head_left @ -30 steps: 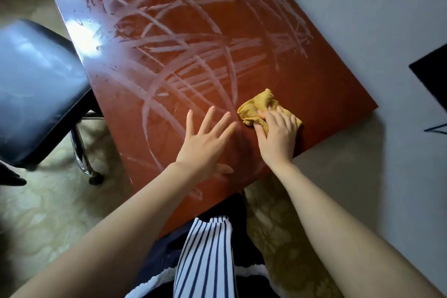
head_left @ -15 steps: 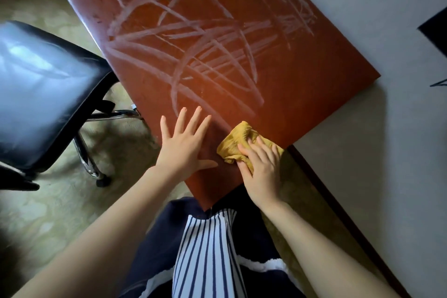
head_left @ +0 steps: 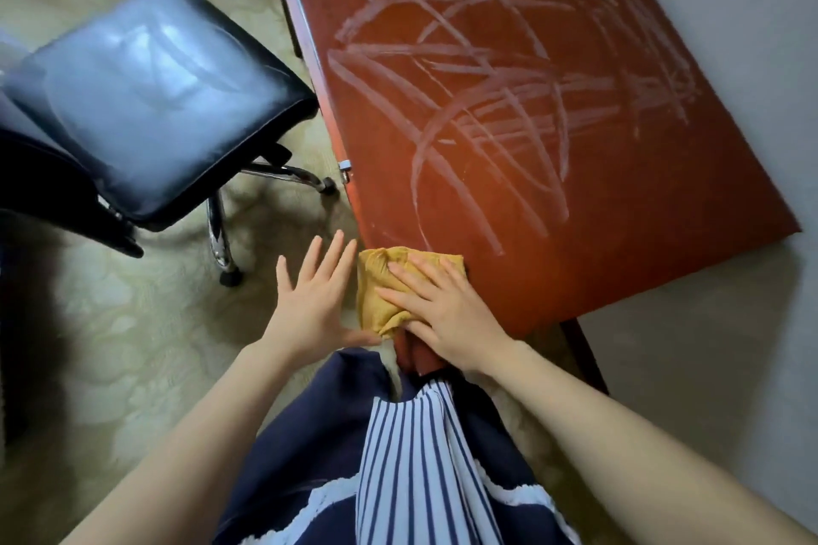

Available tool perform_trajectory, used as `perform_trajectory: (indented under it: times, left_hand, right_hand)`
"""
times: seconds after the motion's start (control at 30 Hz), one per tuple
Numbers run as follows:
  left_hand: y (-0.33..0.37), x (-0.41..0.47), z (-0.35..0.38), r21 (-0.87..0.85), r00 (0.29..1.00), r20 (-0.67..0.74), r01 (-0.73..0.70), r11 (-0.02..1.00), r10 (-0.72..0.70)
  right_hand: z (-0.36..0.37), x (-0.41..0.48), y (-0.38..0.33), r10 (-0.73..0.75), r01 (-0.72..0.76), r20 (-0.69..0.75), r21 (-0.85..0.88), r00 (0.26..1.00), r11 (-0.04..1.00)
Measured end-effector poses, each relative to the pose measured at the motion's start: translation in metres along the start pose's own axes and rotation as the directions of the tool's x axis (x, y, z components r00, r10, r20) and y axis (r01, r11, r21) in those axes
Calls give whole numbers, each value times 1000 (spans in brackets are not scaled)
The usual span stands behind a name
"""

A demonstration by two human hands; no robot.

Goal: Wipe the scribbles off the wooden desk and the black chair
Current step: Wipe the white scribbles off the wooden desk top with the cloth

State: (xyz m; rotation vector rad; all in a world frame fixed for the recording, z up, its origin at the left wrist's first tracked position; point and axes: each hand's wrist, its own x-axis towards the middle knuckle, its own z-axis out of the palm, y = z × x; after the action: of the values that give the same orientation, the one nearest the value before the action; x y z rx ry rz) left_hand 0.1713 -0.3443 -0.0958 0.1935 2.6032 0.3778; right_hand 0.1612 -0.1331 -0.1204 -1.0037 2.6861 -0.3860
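Observation:
The reddish wooden desk [head_left: 619, 235] fills the upper right, its top covered in pale chalky scribbles [head_left: 495, 93]. A crumpled yellow cloth [head_left: 376, 283] lies at the desk's near left corner. My right hand [head_left: 442, 314] presses flat on the cloth, fingers spread. My left hand [head_left: 314, 301] hovers just left of the corner over the floor, fingers straight, holding nothing. The black chair [head_left: 146, 102] stands at the left, its seat showing a whitish sheen.
A pale patterned carpet [head_left: 110, 345] covers the floor. The chair's chrome legs [head_left: 217, 226] and castors reach toward the desk's left edge. A grey wall [head_left: 730, 13] runs along the desk's right side. My striped and navy clothing fills the bottom centre.
My right hand has dragged the cloth back across the desk to its near left corner. My left hand has slid off the desk top and now hangs beside the corner.

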Motion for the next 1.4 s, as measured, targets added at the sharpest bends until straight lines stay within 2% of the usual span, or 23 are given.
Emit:
perform_trajectory:
  times: [0.07,0.2,0.27,0.4,0.53,0.7,0.8,0.87,0.93,1.0,1.1,1.17,1.3,1.4]
  left_hand:
    - [3,-7,3,-55,998,-42,49,997,-52]
    - [17,-15,6,-172,978,-97,169,971,-187]
    - [26,-18,9,-215,965,-96,218,952,-242]
    - [46,-24,16,-298,951,-64,270,916,-301]
    - [78,-36,32,-503,902,-50,347,791,-428]
    - [99,-44,40,-587,778,-172,412,697,-604]
    - [102,-47,47,-708,655,-277,355,610,-703]
    - [106,-46,48,-758,584,-300,333,560,-754]
    - [114,-41,43,-755,528,-333,348,556,-781]
    - [124,-32,34,-751,558,-333,330,572,-760]
    - [132,-13,27,-680,707,-265,344,647,-655]
    - [137,-1,23,-568,768,-208,410,714,-606]
    - [141,18,17,-327,828,-122,488,809,-548]
    - [140,25,11,-179,849,-38,513,839,-527]
  right_hand:
    - [-8,26,9,-104,108,74,-55,992,993]
    - [-23,67,22,-167,175,113,-70,980,982]
    - [-26,82,24,-153,157,72,-57,986,986]
    - [-27,96,21,-10,10,-27,-6,1000,1000]
    - [-20,80,15,-7,7,16,10,1000,1000]
    - [-16,39,28,-256,257,43,-28,966,966]
    - [-14,15,39,-400,406,93,-46,912,913]
    - [-14,1,50,-497,503,107,-28,861,864]
    - [-16,-12,62,-571,576,122,-13,812,817]
    - [-20,-24,77,-600,606,123,-22,791,795]
    - [-25,-41,97,-564,570,104,-40,819,820]
    - [-28,-53,112,-507,511,92,-31,857,859]
    - [-38,-74,140,-338,338,56,-2,940,941]
    - [-46,-85,161,-190,190,16,-1,982,982]
